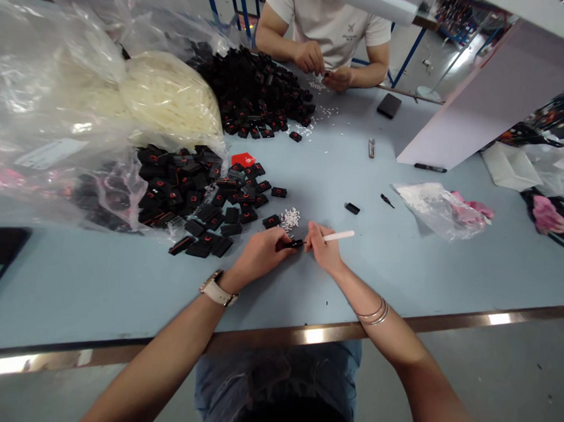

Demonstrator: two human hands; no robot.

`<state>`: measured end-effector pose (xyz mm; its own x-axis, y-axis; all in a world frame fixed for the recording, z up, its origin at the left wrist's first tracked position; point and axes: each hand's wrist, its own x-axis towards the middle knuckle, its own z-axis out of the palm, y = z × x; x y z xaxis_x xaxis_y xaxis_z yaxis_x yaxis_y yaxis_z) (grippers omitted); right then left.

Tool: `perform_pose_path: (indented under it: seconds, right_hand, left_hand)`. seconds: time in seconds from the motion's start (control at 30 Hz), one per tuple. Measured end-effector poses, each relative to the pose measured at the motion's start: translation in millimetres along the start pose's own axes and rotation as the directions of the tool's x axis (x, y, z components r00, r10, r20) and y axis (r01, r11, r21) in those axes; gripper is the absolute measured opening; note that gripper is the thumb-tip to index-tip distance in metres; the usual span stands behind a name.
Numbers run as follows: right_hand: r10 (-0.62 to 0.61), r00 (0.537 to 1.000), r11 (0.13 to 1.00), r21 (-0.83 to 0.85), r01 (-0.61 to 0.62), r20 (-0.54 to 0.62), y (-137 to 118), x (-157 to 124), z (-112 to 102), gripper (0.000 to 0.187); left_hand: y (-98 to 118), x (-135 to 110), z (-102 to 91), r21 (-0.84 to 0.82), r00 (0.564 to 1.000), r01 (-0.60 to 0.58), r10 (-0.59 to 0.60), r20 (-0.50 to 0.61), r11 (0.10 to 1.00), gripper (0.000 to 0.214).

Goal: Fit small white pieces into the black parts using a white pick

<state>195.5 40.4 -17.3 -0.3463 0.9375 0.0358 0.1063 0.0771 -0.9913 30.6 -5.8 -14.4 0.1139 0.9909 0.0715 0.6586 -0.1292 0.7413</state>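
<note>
Steadying left hand (262, 251): grip pinched on black part (296, 244) over tabletop (282, 299), seemingly bracing it.
Right hand (325, 250): closed pen-fashion around white tool (340, 236), apparently for control.
White pieces (290, 218): just beyond, likely for reach.

White pen (340, 236), black blocks (233, 215) marked red, perhaps orange, white pellets (290, 218), pale blue tabletop (277, 299)

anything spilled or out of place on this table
Perhaps the white bits beside the far heap of black pieces: they are strewn thinly, unlike the compact white pile near the left hand, so they look spilled. One black part also lies alone beyond the right hand.
</note>
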Motion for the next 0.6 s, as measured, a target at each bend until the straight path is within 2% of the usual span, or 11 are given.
perform_pose_path:
  seconds: [0.13, 0.3, 0.6]
  right_hand:
    - [0.004, 1.000, 0.999, 0.050, -0.004, -0.006, -0.5, 0.8, -0.6, 0.068]
    - [0.080, 0.994, 0.985, 0.162, -0.067, -0.077, 2.7, 3.0, -3.6, 0.066]
    - [0.054, 0.997, 0.990, 0.132, -0.046, -0.058, 3.0, 3.2, -1.7, 0.067]
  left_hand:
    - [1.9, -0.2, -1.4, -0.002, 1.000, 0.009, -0.009, 0.011, 1.000, 0.015]
    - [1.9, -0.6, -1.9, -0.007, 1.000, 0.010, -0.009, 0.006, 1.000, 0.016]
    - [1.9, -0.4, -2.1, -0.005, 1.000, 0.019, -0.019, 0.019, 1.000, 0.016]
